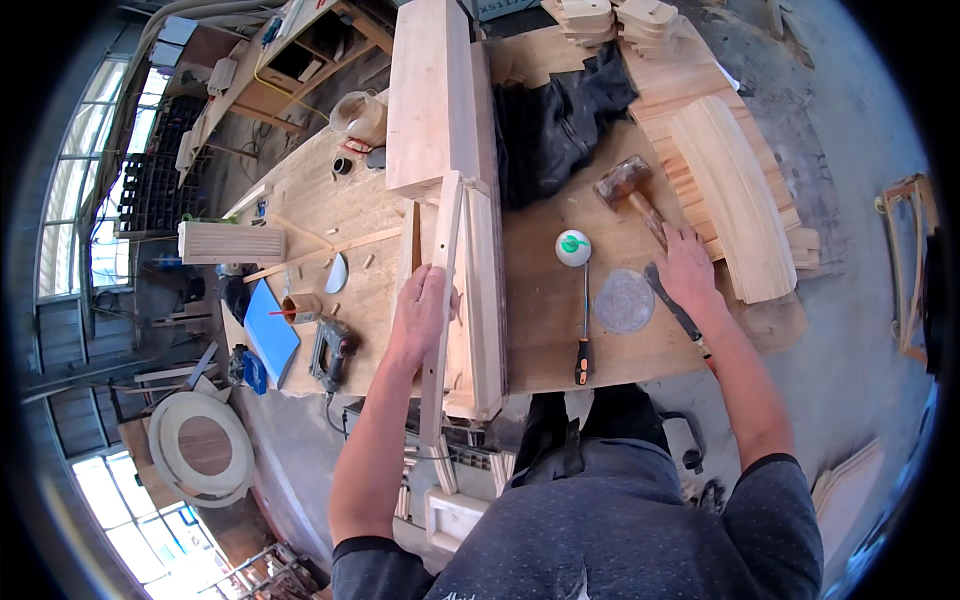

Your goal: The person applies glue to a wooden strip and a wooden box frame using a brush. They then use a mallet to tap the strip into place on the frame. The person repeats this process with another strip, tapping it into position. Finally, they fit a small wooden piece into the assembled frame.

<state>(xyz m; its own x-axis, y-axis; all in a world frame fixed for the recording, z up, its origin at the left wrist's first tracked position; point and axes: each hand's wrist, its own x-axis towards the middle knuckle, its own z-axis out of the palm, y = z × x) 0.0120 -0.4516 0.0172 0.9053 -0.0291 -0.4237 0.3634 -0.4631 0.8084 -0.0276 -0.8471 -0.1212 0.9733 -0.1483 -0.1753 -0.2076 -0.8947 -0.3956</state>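
Observation:
My left hand (418, 318) is closed around a narrow wooden strip (448, 222) with small holes along it. The strip lies lengthwise over a long wooden assembly (480, 310) near the bench's front edge. To the right, my right hand (688, 268) has its fingers closed at the handle end of a mallet (624, 182), whose worn brown head rests on the bench. A dark, slim-handled tool (678, 310) lies beside that hand and partly beneath the wrist. Between my hands are a screwdriver (583, 345), a white ball-like object (573, 248) with a green mark, and a grey disc (625, 301).
A thick timber block (432, 90) rises beyond the strip, beside black cloth (560, 120). Curved wooden pieces (735, 200) lie at the right. Leftward on the bench (370, 210) are a nail gun (332, 352), a blue sheet (268, 325) and a grooved block (232, 243).

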